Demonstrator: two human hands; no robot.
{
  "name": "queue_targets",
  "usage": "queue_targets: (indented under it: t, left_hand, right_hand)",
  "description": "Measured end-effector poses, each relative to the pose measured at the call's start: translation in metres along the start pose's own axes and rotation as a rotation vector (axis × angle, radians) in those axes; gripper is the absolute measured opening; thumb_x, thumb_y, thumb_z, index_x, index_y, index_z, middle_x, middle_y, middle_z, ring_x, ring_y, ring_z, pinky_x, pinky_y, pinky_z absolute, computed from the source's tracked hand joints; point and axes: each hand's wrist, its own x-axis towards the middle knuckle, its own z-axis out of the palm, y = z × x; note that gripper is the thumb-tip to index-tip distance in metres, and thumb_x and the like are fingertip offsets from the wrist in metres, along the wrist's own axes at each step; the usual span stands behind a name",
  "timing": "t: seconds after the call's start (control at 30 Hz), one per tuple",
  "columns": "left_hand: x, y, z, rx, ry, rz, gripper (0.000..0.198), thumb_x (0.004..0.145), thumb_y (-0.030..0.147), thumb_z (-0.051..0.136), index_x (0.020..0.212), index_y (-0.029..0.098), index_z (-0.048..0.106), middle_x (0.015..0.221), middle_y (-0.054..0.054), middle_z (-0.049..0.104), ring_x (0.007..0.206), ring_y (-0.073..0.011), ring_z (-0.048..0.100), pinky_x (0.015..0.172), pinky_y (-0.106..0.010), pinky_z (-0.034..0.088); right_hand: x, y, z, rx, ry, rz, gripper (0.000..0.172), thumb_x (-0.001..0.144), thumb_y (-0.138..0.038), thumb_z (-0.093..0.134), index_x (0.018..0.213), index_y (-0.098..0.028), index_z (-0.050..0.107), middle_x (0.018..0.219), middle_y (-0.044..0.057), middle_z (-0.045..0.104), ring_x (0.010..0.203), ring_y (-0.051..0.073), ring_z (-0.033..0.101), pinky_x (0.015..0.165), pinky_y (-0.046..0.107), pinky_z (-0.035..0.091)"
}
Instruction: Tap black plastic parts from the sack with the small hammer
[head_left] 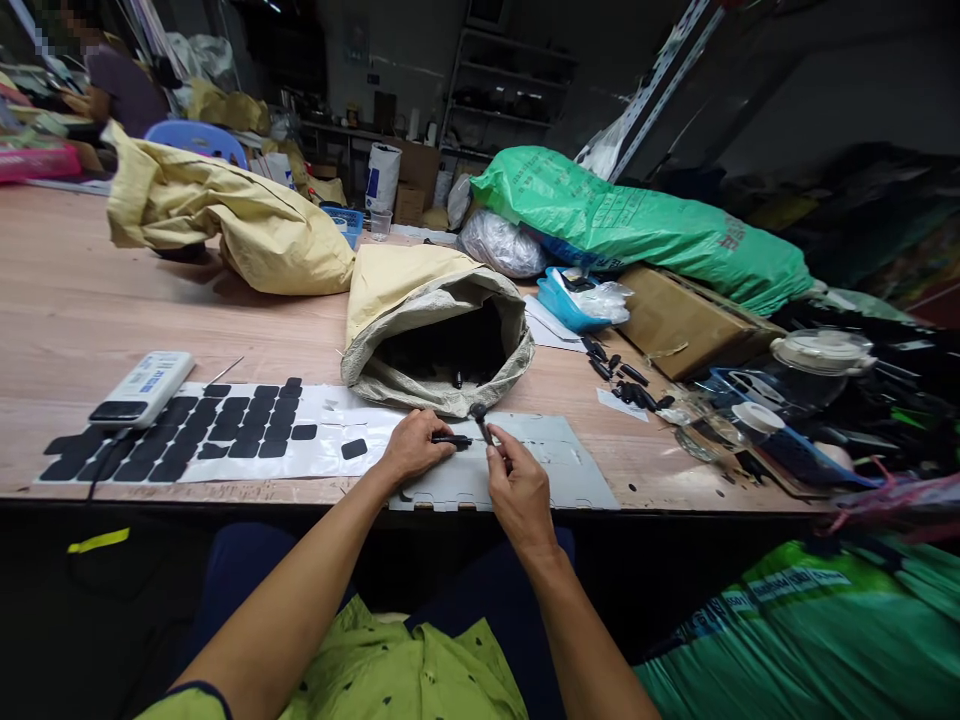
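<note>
My left hand (417,445) rests over the grey board (577,465) at the table's front edge, its fingers closed on a small black rod-like part (454,441). Beside it, my right hand (519,485) is raised slightly and pinches a black stick-like piece with a rounded head (480,414), held upright. Just beyond both hands lies a paper-woven sack (439,270) with its mouth facing me; dark parts show inside. Left of my left hand, a white sheet (322,405) carries rows of black rounded stickers (255,425).
A white box-shaped device (146,388) with a cable sits on the left. Another yellow sack (240,215) lies behind. Loose black parts (630,385), a blue basket (574,300), a cardboard box (694,320) and a green bag (637,220) are on the right. A person (124,85) sits far left.
</note>
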Motion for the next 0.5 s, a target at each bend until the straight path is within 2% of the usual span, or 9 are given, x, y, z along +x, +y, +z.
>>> queue_targets:
  t: [0.07, 0.2, 0.37, 0.5]
  left_hand:
    - [0.0, -0.001, 0.0, 0.004, -0.006, -0.003, 0.019, 0.081, 0.033, 0.067, 0.096, 0.023, 0.076, 0.085, -0.002, 0.062, 0.089, -0.0205, 0.054, 0.077, -0.031, 0.043]
    - [0.0, -0.001, -0.001, 0.008, -0.017, -0.004, 0.02, 0.084, 0.034, 0.064, 0.098, 0.023, 0.075, 0.086, -0.002, 0.062, 0.089, -0.0198, 0.054, 0.078, -0.031, 0.043]
    - [-0.001, -0.001, -0.001, 0.008, -0.028, 0.012, 0.02, 0.09, 0.032, 0.058, 0.097, 0.023, 0.074, 0.09, -0.003, 0.063, 0.09, -0.0198, 0.054, 0.082, -0.032, 0.043]
    - [0.0, 0.0, -0.002, 0.01, -0.044, 0.016, 0.023, 0.092, 0.031, 0.053, 0.095, 0.021, 0.073, 0.09, -0.003, 0.063, 0.089, -0.0197, 0.053, 0.083, -0.032, 0.042]
  right_hand:
    - [0.016, 0.006, 0.0, -0.07, 0.05, 0.005, 0.04, 0.089, -0.027, 0.044, 0.122, -0.019, 0.066, 0.112, 0.01, 0.07, 0.101, 0.022, 0.063, 0.09, 0.037, 0.049]
    - [0.035, 0.018, 0.01, -0.247, 0.063, 0.031, 0.039, 0.089, -0.021, 0.044, 0.12, -0.02, 0.067, 0.104, 0.008, 0.069, 0.093, 0.02, 0.06, 0.082, 0.031, 0.045]
    - [0.031, 0.024, 0.024, -0.497, 0.034, 0.002, 0.036, 0.092, -0.017, 0.046, 0.122, -0.022, 0.066, 0.098, 0.007, 0.064, 0.088, 0.019, 0.055, 0.072, 0.028, 0.038]
    - [0.028, 0.024, 0.027, -0.576, 0.044, -0.029, 0.035, 0.093, -0.017, 0.048, 0.124, -0.022, 0.065, 0.095, 0.006, 0.063, 0.085, 0.018, 0.052, 0.07, 0.028, 0.034]
